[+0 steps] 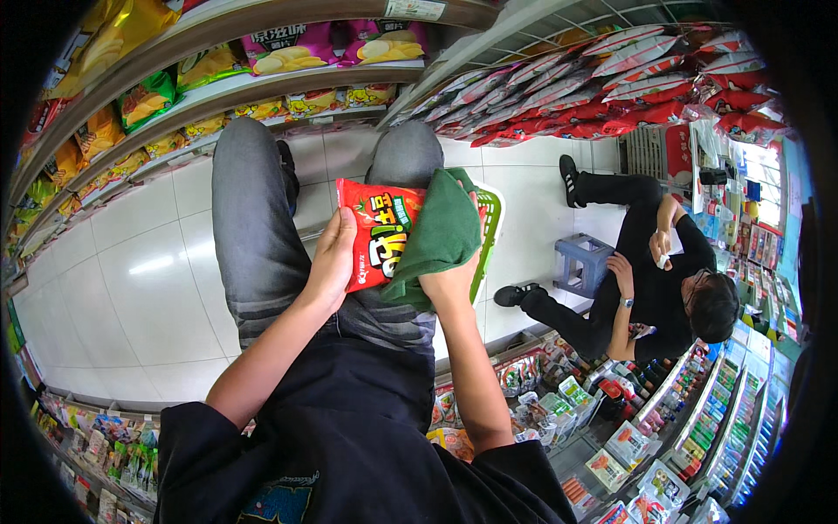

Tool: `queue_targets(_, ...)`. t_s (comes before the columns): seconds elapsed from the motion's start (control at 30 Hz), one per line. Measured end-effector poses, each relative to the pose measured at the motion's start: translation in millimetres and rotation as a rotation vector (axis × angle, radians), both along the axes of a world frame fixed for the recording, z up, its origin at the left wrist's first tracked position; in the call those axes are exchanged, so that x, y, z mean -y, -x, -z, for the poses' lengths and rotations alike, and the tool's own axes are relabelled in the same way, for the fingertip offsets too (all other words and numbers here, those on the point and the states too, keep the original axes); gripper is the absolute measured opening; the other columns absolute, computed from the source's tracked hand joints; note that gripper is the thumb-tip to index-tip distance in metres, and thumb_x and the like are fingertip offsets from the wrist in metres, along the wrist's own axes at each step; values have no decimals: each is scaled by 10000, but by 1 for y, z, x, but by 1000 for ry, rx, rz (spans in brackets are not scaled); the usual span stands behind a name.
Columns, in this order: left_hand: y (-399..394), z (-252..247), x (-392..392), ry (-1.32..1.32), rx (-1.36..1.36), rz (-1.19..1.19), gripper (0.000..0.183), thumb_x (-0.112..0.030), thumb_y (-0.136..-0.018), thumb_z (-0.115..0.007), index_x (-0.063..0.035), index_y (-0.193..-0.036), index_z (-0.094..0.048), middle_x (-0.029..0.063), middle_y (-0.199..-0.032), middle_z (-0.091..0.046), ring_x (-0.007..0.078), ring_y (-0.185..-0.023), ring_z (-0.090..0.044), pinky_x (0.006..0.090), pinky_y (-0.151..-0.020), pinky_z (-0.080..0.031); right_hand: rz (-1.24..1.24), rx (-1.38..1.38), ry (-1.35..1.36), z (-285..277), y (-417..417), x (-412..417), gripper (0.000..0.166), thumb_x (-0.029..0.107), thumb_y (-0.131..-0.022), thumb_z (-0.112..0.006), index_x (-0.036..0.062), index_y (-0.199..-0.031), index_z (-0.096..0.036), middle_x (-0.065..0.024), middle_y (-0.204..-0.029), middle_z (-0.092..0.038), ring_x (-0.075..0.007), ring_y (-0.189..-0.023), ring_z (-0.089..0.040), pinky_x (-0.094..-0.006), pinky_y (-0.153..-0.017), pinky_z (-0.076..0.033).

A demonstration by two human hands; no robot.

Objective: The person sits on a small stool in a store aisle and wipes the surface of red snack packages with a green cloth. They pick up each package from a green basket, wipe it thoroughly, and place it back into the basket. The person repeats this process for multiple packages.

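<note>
A red snack bag (pixel 376 242) with printed writing is held above my lap. My left hand (pixel 332 259) grips its left edge, with the thumb on the front. A dark green cloth (pixel 440 232) drapes over the right part of the bag and hides it. My right hand (pixel 455 278) holds the cloth against the bag, its fingers partly behind the cloth. Just beyond my right hand is a green plastic basket (pixel 491 226), largely covered by the cloth and hand, so its contents are hidden.
Shelves (pixel 209 98) with chip bags stand ahead and left. Red and white packets (pixel 628 78) hang at upper right. A seated person (pixel 628 262) in black is on the right beside a grey-blue plastic stool (pixel 579 265). Packaged food (pixel 563 399) fills a rack behind on the right.
</note>
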State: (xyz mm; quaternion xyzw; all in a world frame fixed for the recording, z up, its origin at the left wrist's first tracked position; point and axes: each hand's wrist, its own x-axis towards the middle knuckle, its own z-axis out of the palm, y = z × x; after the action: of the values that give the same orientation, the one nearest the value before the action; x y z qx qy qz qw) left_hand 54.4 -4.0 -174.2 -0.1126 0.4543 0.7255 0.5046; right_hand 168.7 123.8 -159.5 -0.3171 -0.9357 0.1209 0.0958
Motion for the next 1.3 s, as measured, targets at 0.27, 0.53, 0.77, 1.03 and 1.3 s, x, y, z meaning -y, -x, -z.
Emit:
queue_targets(0.27, -4, 1, -3, -32, -126, 4, 442, -379, -1077, -372, -49, -1324, -532, 65, -1229, -624, 134, -1070, -612, 297, -928, -503, -126, 5, 51, -25, 45, 63, 604, 324, -834, -592, 108, -1393, -516, -157, -1520, -400, -397, -1446, -279, -678, -1138, -52)
queue_targets(0.53, -4, 15, 15, -118, 124, -90, 453, -369, -1068, -403, -65, -1398, -469, 72, -1285, -602, 154, -1127, -598, 314, -968, -489, -181, -11, 99, -24, 39, 57, 558, 327, -786, -638, 133, -1308, -599, -156, -1499, -425, -376, -1431, -317, -650, -1154, -107)
queue_targets(0.77, -1, 3, 8, 26, 37, -54, 474, -391, -1064, -395, -49, -1383, -471, 96, -1276, -613, 167, -1087, -639, 327, -928, -536, 136, 17, 131, -9, 5, 3, 565, 291, -810, -615, 162, -1358, -565, -160, -1559, -337, -415, -1447, -257, -634, -1138, -192)
queue_targets(1.03, -3, 2, 11, 25, -44, 29, 481, -356, -1067, -401, -122, -1486, -383, 36, -1416, -509, 168, -1271, -510, 335, -1070, -418, -56, 57, 48, -32, 48, 59, 526, 267, -841, -588, 73, -1330, -564, -138, -1502, -417, -405, -1437, -277, -689, -1133, -102)
queue_targets(1.3, -6, 2, 25, 89, 132, 4, 463, -327, -1055, -405, -137, -1477, -385, 50, -1441, -490, 205, -1291, -512, 378, -1064, -452, -214, -15, 72, -31, 37, 47, 508, 389, -888, -621, 175, -1347, -587, -120, -1475, -460, -353, -1389, -371, -621, -1144, -180)
